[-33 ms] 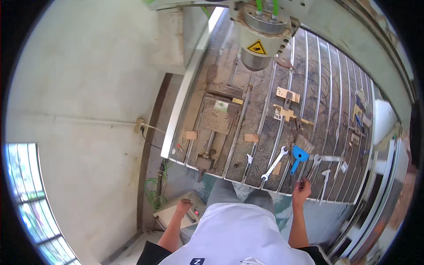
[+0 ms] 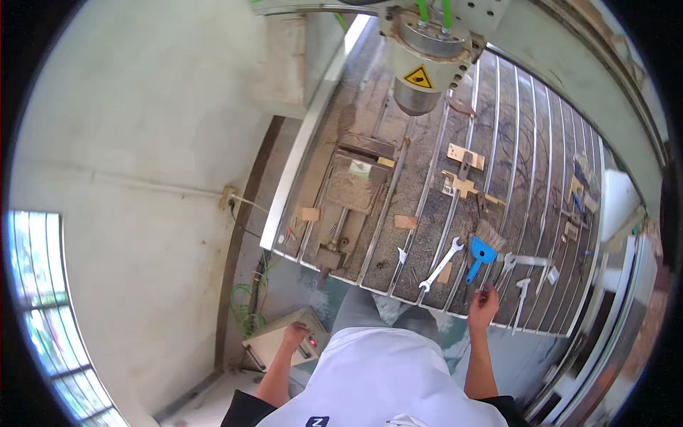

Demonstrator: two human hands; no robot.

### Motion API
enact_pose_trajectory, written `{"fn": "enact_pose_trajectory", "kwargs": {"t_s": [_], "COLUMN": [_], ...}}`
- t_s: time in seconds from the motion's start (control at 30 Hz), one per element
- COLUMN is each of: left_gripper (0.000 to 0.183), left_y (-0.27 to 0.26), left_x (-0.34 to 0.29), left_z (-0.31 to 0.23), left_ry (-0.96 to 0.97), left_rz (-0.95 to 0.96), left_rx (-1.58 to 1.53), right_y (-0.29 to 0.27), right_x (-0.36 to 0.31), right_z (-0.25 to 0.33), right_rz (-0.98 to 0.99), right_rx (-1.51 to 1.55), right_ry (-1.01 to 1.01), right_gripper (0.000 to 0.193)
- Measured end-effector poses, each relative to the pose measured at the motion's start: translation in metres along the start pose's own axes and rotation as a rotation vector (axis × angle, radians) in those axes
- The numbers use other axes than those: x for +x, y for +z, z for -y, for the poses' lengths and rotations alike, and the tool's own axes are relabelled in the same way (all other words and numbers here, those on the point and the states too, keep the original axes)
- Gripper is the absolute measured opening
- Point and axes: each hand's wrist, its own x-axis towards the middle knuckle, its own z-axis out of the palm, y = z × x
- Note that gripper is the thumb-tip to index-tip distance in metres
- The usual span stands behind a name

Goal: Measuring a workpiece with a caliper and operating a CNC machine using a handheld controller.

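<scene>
My right hand (image 2: 484, 306) is at the near edge of the slotted machine table (image 2: 441, 312), its fingers curled together. Whatever they hold, if anything, is too small to make out. Just beyond it lies a blue dustpan-shaped brush or scoop (image 2: 482, 254). A double open-ended wrench (image 2: 441, 265) rests to the left of that. Right of my hand are an L-shaped metal piece (image 2: 526, 260) and a white-handled tool (image 2: 522, 295). My left hand (image 2: 294, 334) hangs closed over a beige control box (image 2: 274, 341) with a red light; nothing sticks out of the fist.
A spindle head (image 2: 420, 67) with a yellow warning sign hangs over the table's far part. A vise (image 2: 348, 185) is fixed at the left. Clamped brass-coloured plates (image 2: 462, 183) sit mid-table. Small wooden blocks (image 2: 405, 222) lie about. Green hose (image 2: 245, 306) coils by the wall.
The view has shifted very slightly. Both hands keep nearly the same pose, and the tools on the table lie where they were.
</scene>
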Motion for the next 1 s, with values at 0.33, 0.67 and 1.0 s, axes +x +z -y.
{"fn": "enact_pose_trajectory", "kwargs": {"t_s": [0.33,0.67,1.0], "left_gripper": [0.029,0.013,0.013], "left_y": [0.251,0.437,0.536], "left_x": [-0.184,-0.247,-0.314], "left_z": [0.188,0.331,0.434], "left_ry": [-0.055,-0.469,0.055], "left_rz": [-0.237,-0.316,-0.564], "left_rx": [-0.419,-1.133,-0.673], "right_y": [0.003,0.017,0.022], "right_x": [0.028,-0.1,-0.294], "right_z": [0.046,0.053,0.064], "right_rz": [0.366,0.809,1.187], "right_rx": [0.093,0.138,0.071], "right_ry": [-0.642,-0.944,-1.335], "right_gripper": [0.036,0.036,0.043]}}
